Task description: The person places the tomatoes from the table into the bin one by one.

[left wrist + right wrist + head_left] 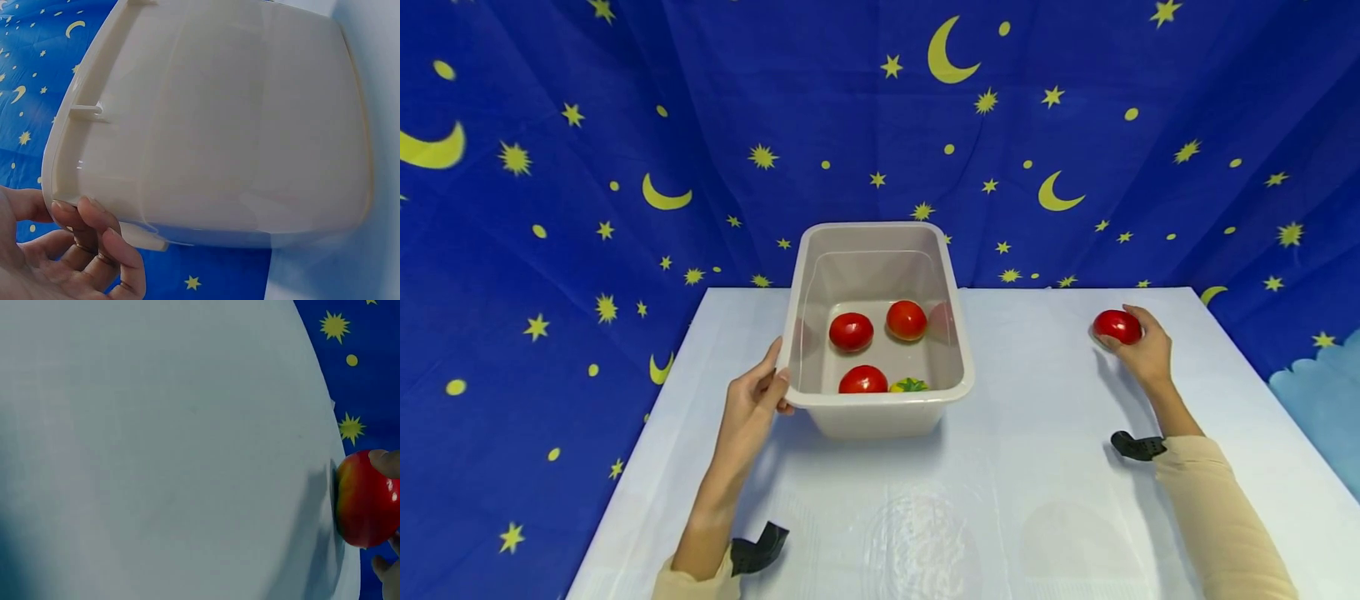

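Observation:
A beige plastic tub (955, 387) stands at the back middle of the white table (1015, 500). Inside it lie three red tomatoes (851, 331) (906, 320) (862, 380) and a small yellow-green thing (909, 385) at the near wall. My left hand (752, 404) grips the tub's left rim near its front corner; in the left wrist view its fingers (94, 240) curl under the tub's lip (59, 156). My right hand (1142, 346) holds a fourth red tomato (1117, 326) on the table at the far right; that tomato (365, 500) shows in the right wrist view.
A dark blue cloth with yellow moons and stars (625, 125) hangs behind the table and down its left side. A black wrist strap sits on each forearm (758, 547) (1138, 446). The table's far right corner (1195, 292) lies just beyond the right hand.

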`<state>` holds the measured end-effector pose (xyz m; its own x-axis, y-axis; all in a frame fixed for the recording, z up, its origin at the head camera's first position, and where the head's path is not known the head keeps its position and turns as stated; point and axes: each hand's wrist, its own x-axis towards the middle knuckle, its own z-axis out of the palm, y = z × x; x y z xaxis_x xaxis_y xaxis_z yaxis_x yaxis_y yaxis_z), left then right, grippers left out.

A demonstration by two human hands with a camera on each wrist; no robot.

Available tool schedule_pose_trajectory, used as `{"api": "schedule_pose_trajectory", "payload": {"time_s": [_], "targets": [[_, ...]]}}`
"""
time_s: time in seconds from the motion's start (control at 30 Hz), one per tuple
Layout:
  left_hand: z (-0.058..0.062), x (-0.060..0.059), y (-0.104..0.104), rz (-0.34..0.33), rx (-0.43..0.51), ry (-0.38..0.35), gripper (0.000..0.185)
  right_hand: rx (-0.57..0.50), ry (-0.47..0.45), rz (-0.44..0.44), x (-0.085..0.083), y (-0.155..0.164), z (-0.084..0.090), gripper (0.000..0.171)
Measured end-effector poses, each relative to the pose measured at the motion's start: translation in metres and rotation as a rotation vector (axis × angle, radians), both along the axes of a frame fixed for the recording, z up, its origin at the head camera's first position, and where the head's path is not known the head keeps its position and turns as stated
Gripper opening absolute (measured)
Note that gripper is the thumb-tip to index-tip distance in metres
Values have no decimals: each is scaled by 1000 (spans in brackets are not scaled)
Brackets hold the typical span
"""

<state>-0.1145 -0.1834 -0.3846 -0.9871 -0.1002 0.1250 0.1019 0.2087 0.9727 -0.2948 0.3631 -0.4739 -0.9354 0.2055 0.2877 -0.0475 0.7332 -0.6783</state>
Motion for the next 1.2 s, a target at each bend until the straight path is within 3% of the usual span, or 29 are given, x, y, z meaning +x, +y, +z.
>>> {"api": "schedule_pose_trajectory", "payload": {"time_s": [0.73,1.2], "targets": [[-1,0,-1,-5,4,-5,50,-14,-73,-39,1,6,-5,58],[-1,-1,-1,-2,1,-2,50,-58,6,21,0,-13,7,57]]}}
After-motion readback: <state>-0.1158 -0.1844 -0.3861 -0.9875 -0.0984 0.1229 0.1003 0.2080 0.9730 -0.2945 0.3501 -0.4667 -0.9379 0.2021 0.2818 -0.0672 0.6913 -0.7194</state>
